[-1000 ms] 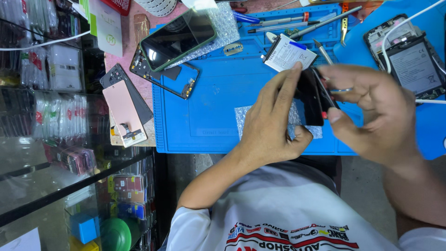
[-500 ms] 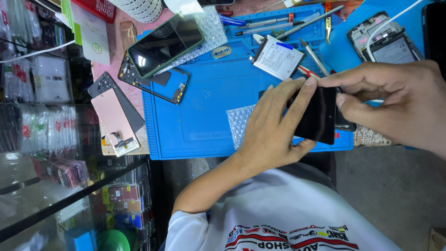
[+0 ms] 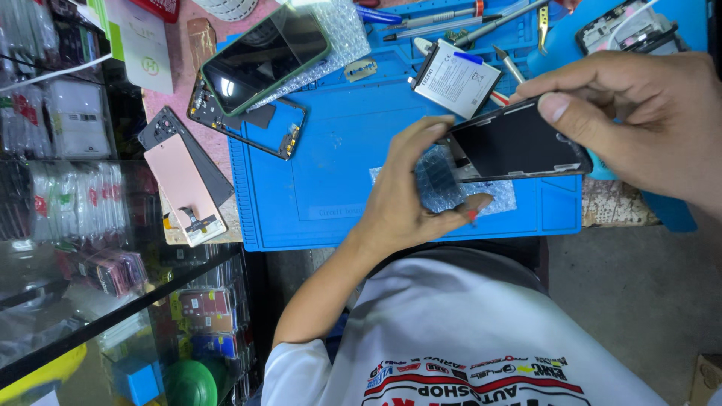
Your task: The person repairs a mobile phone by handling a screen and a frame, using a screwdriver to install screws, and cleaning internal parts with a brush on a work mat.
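Head view: both hands hold a dark phone point(image 3: 519, 143) in the air above the blue mat's point(image 3: 338, 173) near edge. The left hand point(image 3: 410, 195) pinches the phone's left end, thumb below and fingers curled over the top. The right hand point(image 3: 639, 113) pinches the right end, thumb flat on the dark face and fingers behind. A second ago the phone stood on edge between the palms and showed only a thin sliver; half a second ago it was turning; now it lies nearly flat, its face toward the camera. It has also come a little nearer the body. That reads, as a judgement, as the phone being turned over for a look or for work on this face, with both grips kept and nothing set down.

Under the phone a patch of bubble wrap point(image 3: 440, 184) lies on the mat. A white battery point(image 3: 455, 77) rests near the mat's far edge, beside metal tools point(image 3: 451, 30). At the mat's far left corner sit a green-rimmed phone point(image 3: 263, 56) on more wrap and a bare frame point(image 3: 248, 124). A pink panel point(image 3: 184, 184) lies on the counter just off the mat's left edge. Another opened phone point(image 3: 628, 30) lies at the far right
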